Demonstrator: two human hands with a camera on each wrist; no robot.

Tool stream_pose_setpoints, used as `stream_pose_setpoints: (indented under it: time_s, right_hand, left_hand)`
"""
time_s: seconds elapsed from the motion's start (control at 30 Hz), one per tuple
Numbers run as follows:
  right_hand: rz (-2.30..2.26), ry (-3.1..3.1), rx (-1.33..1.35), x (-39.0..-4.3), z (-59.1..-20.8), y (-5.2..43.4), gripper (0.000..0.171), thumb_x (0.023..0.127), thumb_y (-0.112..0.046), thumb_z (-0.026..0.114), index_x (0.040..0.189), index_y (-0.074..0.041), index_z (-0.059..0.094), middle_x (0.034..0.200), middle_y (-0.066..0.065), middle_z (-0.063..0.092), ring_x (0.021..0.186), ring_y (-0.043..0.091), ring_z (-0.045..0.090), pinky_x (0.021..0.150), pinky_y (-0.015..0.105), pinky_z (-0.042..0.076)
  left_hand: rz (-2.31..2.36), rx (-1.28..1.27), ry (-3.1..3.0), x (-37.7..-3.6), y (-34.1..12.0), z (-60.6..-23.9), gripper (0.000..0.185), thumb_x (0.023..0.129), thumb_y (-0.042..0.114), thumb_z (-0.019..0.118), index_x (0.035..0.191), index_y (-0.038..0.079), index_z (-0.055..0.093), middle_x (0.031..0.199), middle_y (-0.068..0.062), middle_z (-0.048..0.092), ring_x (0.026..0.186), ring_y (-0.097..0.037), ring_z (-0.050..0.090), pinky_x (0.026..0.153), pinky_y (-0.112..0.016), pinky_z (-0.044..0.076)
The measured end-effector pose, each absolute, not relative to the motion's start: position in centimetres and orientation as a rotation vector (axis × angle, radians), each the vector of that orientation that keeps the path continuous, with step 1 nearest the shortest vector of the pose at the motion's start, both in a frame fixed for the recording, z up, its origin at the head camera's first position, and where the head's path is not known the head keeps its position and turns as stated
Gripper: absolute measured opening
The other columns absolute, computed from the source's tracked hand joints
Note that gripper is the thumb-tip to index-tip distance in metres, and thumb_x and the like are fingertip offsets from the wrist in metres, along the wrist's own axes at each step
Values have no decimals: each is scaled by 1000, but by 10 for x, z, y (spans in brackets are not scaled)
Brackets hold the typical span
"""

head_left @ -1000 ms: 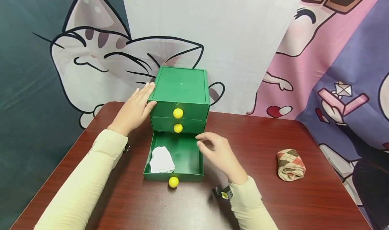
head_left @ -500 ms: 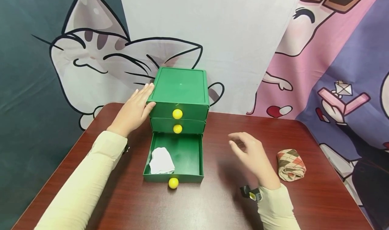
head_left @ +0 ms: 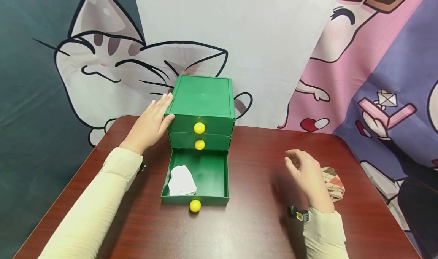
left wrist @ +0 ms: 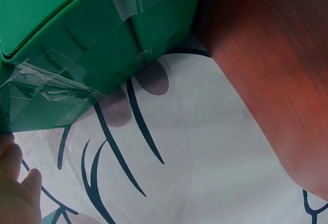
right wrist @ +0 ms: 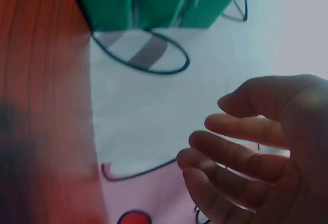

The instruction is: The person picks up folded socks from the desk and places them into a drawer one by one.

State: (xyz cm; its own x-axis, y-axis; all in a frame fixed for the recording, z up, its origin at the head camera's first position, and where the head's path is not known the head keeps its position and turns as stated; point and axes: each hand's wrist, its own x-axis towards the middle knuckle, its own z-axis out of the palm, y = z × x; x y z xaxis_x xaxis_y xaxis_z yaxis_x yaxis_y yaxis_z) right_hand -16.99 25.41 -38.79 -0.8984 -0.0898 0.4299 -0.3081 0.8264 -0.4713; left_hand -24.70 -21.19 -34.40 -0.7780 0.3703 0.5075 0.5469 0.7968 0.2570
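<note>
My left hand (head_left: 148, 125) rests along the upper left side of the green drawer cabinet (head_left: 202, 95), its fingers straight. The bottom drawer (head_left: 212, 175) is pulled out, with a bundled white cloth (head_left: 181, 181) in its left half. Yellow ball knobs mark the three drawers. To the right, my right hand (head_left: 308, 175) hovers over the table with loosely bent fingers and nothing in them. It partly covers a rolled argyle sock (head_left: 334, 185) lying on the table. In the right wrist view, thumb and fingers (right wrist: 241, 157) stand apart.
The reddish-brown wooden table (head_left: 253, 228) carries the cabinet near its back edge. Behind it hangs a cloth backdrop (head_left: 267, 53) printed with cartoon figures. Each wrist wears a dark strap, the right one with a small camera (head_left: 298, 214).
My right hand has moved right, away from the open drawer, across the table to the rolled sock. The left hand has stayed on the cabinet, and the drawer and white cloth have not moved.
</note>
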Motion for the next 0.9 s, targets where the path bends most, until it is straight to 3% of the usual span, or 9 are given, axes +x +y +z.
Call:
stream_pose_setpoints:
  time_s: [0.27, 0.47, 0.9]
  right_hand:
    - [776, -2691, 15, -171, -392, 292, 27, 97, -12, 59, 117, 3, 68, 106, 26, 70, 97, 41, 65, 83, 56, 50]
    - [817, -2736, -213, -165, -389, 315, 34, 98, -16, 54, 124, 2, 65, 108, 26, 71, 99, 41, 66, 81, 52, 50]
    - [831, -2731, -532, -161, -406, 362, 41, 98, -16, 52, 129, 10, 59, 125, 37, 59, 115, 54, 54, 95, 62, 43]
  left_hand:
    - [-558, -690, -2539, -248, -210, -343, 61, 108, 25, 52, 157, -4, 30, 162, -18, 32, 151, -33, 27, 126, -47, 14]
    - [-571, -682, -2531, -246, -212, -344, 60, 107, 23, 52, 157, -4, 31, 162, -19, 32, 151, -33, 27, 126, -46, 14]
    - [-579, -680, -2535, -247, -211, -346, 60, 107, 23, 52, 157, -4, 31, 162, -19, 32, 151, -34, 27, 126, -46, 14]
